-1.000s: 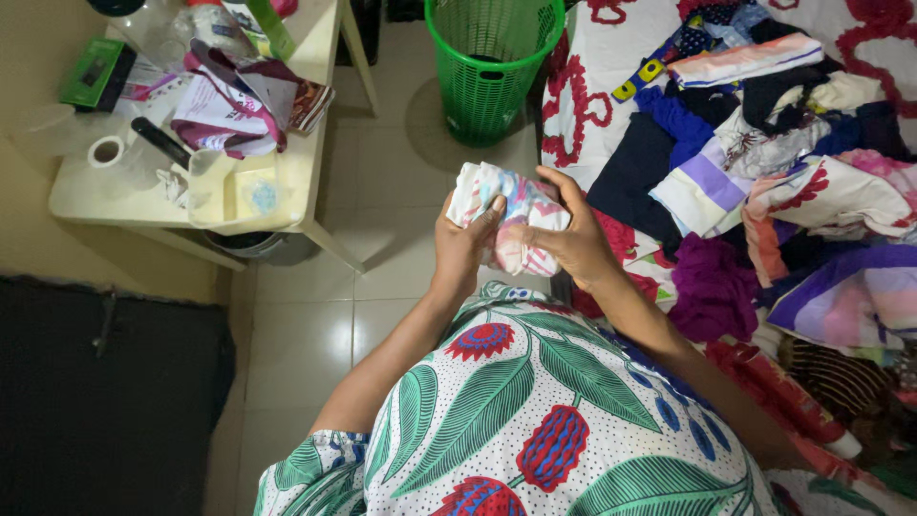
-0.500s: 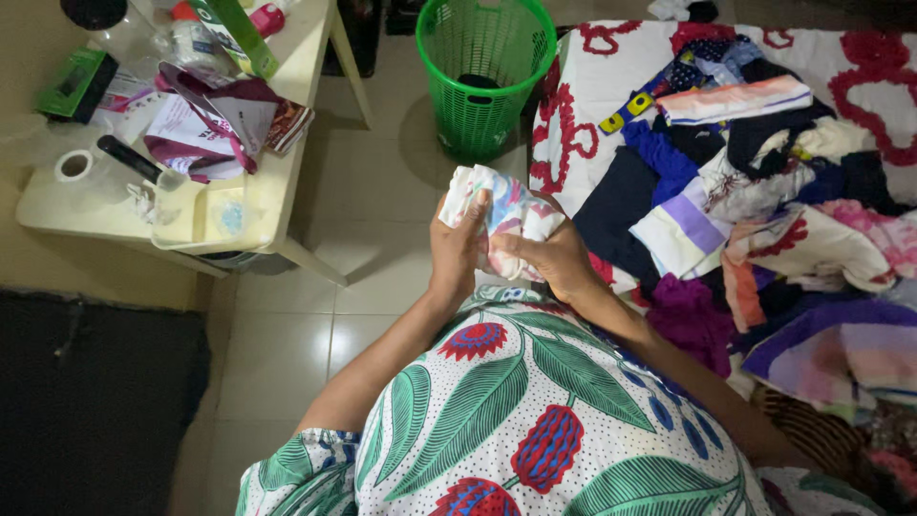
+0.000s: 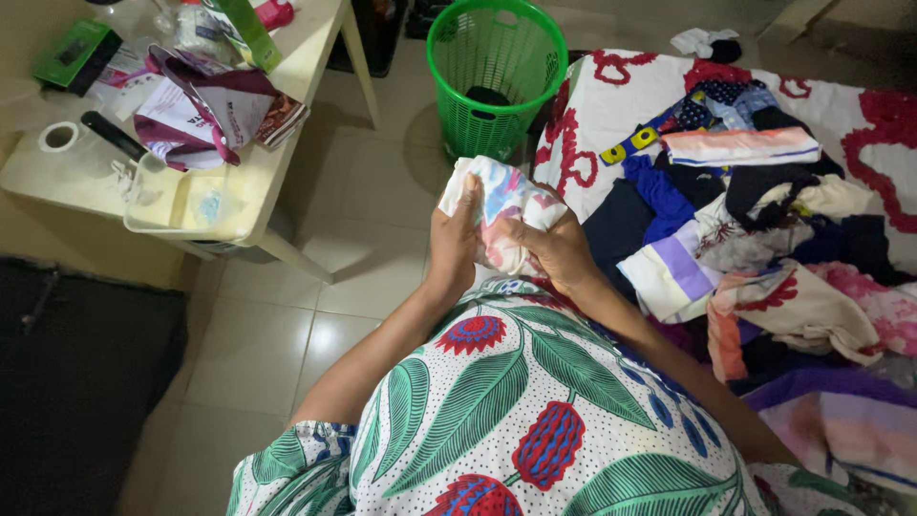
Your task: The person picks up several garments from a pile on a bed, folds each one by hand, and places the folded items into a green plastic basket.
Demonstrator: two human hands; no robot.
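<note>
Both my hands hold a small bundled cloth (image 3: 501,203), white with pink, blue and yellow patches, in front of my chest. My left hand (image 3: 452,241) grips its left side from below. My right hand (image 3: 554,250) clasps its right side, thumb pressed into the fabric. A heap of mixed clothes (image 3: 764,220) lies on a white bed sheet with red patterns (image 3: 611,96) just right of my hands. A green plastic basket (image 3: 497,72) stands on the tiled floor straight ahead of the cloth.
A cream plastic table (image 3: 253,205) at the left carries a tape roll (image 3: 57,137), a green box (image 3: 76,53), papers, bottles and a clear tray. A dark mat (image 3: 76,382) covers the floor at lower left. Pale floor tiles (image 3: 373,229) lie between table and bed.
The cloth bundle has been squeezed more tightly between my hands and my right thumb pushed into it. The view has shifted, showing more of the bed's far end.
</note>
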